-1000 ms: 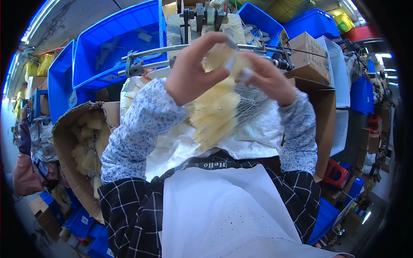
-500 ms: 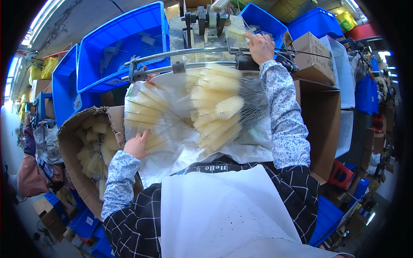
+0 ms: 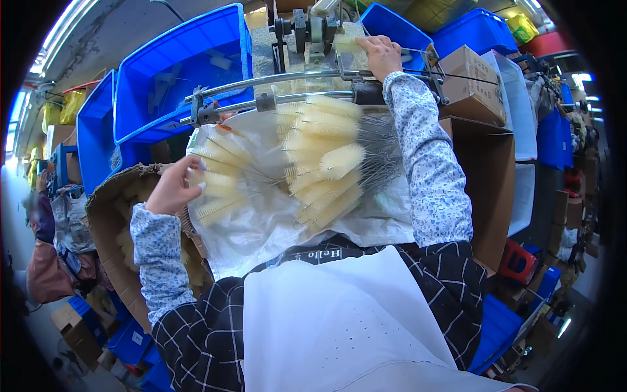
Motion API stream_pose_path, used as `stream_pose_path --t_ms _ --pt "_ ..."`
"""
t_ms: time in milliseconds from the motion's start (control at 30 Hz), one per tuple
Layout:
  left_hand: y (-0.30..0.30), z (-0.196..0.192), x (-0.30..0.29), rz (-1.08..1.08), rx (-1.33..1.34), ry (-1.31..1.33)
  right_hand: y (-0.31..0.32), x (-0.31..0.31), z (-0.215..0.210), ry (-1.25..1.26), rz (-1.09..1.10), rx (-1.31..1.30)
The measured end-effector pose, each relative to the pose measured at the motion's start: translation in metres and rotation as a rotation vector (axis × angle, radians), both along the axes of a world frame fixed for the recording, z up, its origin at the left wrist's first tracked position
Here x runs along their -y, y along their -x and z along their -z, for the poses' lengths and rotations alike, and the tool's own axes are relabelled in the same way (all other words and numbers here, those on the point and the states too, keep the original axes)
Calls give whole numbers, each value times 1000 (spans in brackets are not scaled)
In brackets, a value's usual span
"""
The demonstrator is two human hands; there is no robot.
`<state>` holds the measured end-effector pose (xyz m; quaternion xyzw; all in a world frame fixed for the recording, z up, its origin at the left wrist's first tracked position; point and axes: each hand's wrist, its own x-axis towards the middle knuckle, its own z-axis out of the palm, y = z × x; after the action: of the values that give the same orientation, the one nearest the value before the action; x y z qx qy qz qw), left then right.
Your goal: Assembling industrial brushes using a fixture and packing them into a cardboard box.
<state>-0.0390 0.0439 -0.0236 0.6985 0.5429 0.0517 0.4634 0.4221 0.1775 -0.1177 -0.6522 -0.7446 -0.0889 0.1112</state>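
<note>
At the machine [image 3: 318, 39] along the far edge, my right hand [image 3: 382, 57] has its fingers closed on a pale, cream-bristled bottle brush [image 3: 345, 44], which lies against the machine's front. My left hand [image 3: 175, 187] is over the left side of the white sheet [image 3: 258, 228], thumb and fingers apart. Beside its fingertips fans out a small group of similar brushes [image 3: 222, 183], wire stems toward the middle. A larger pile of brushes [image 3: 326, 163] lies at the centre, its twisted wire stems pointing right under my right forearm.
Two metal rails [image 3: 261, 81] run across in front of the machine. A blue bin [image 3: 183, 39] with a few pieces stands far left. An open carton [image 3: 108, 228] of brushes sits at my left, another carton [image 3: 480, 183] at my right. Someone's sleeve [image 3: 47, 268] shows far left.
My left hand has lifted from the lower brushes of the left group and moved up and left, its fingers spreading. My right hand has shifted slightly left and farther with its brush.
</note>
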Motion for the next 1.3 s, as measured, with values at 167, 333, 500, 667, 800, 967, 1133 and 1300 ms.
stream_pose_path --t_ms 167,333,500,667,800,967,1133,1300 --pt "6 -37 -10 -155 361 -66 -9 18 -14 -112 83 151" --pt "40 -54 -16 -174 461 -264 -34 40 -15 -3 313 24" --pt "58 -60 -15 -368 688 -440 -22 26 2 -80 207 -308" --pt "56 -65 -14 -384 751 -469 17 22 1 -75 208 -299" --pt "50 -71 -16 -353 792 -463 57 17 1 -84 204 -318" --pt "35 -76 -23 -338 805 -451 102 18 -11 -33 176 -245" --pt "35 -80 -26 -305 855 -491 93 21 -10 -3 167 -279" --pt "49 -83 -22 -340 932 -593 37 24 -3 -31 196 -293"
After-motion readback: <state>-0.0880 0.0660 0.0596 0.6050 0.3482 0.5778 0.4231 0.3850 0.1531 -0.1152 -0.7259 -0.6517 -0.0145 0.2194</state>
